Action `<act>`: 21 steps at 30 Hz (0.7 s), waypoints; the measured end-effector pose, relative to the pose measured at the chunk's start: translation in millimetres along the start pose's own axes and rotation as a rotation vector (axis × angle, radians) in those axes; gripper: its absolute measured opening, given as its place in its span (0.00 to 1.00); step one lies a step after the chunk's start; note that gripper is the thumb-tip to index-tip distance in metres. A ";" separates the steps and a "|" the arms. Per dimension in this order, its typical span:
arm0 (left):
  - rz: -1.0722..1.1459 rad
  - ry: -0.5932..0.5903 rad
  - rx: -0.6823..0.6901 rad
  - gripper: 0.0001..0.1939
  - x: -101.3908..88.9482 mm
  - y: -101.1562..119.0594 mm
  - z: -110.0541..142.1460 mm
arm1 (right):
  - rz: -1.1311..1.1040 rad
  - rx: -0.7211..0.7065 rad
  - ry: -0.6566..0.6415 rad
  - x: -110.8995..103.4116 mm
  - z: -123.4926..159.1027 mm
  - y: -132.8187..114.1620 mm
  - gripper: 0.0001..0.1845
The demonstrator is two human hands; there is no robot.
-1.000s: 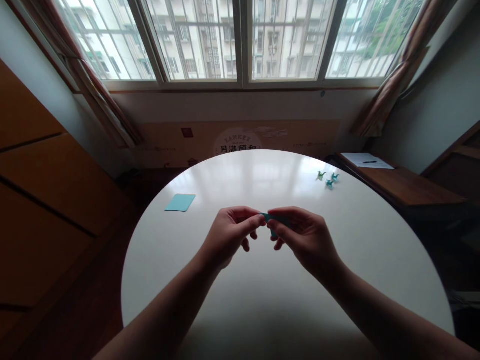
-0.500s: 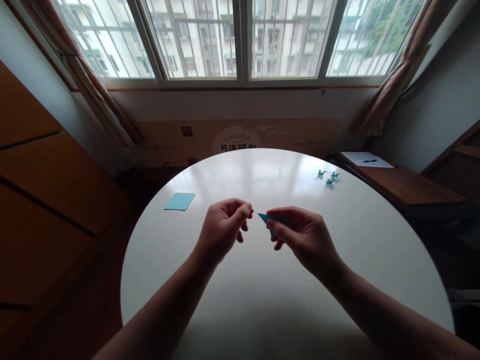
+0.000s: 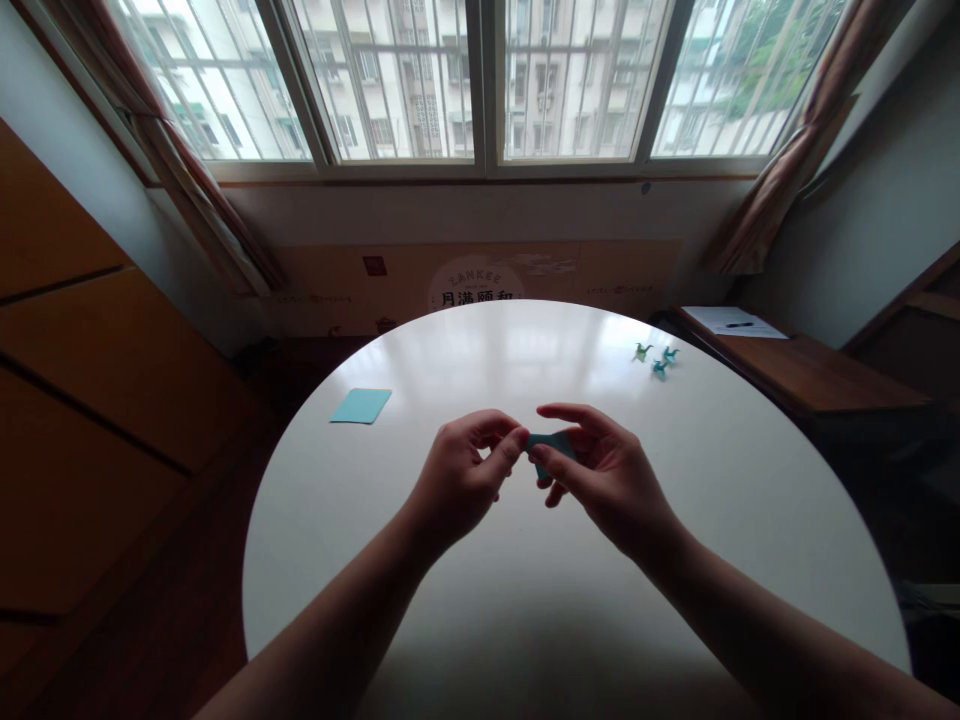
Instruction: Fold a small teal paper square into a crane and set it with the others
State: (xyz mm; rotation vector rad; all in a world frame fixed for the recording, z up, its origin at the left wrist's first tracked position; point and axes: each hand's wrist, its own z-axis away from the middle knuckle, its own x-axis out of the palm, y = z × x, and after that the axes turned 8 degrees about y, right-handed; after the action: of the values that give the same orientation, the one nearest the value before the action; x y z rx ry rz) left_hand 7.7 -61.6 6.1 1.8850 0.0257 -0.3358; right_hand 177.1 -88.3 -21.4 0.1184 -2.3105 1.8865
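Observation:
A small folded piece of teal origami paper [image 3: 553, 445] is held up over the white round table [image 3: 480, 620]. My left hand [image 3: 472, 465] pinches its left tip between thumb and index finger. My right hand [image 3: 604, 460] grips the paper from the right, thumb on its near face and index finger raised off it. Part of the paper is hidden behind my right thumb and fingers. A stack or sheet of light blue square paper [image 3: 361, 406] lies on the table left of my hands.
Three small folded paper cranes [image 3: 660, 368] stand at the table's back right. Beyond the table's right edge, a brown wooden surface [image 3: 847, 375] carries a white sheet [image 3: 731, 322] with a pen on it. A barred window and a printed cardboard panel [image 3: 585, 270] are behind the table.
My left hand has moved right and now pinches the folded paper's left tip. My right index finger has lifted off the paper.

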 end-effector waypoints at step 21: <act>0.102 -0.041 -0.095 0.13 -1.5 1.0 -1.3 | 0.020 -0.030 -0.046 2.5 0.0 -3.3 0.14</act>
State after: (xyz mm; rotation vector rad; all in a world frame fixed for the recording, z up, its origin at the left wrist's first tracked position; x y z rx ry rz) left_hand 6.7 -60.5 7.7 1.7774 -0.0809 -0.2979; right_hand 175.2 -88.9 -17.8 0.1373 -2.3779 1.8767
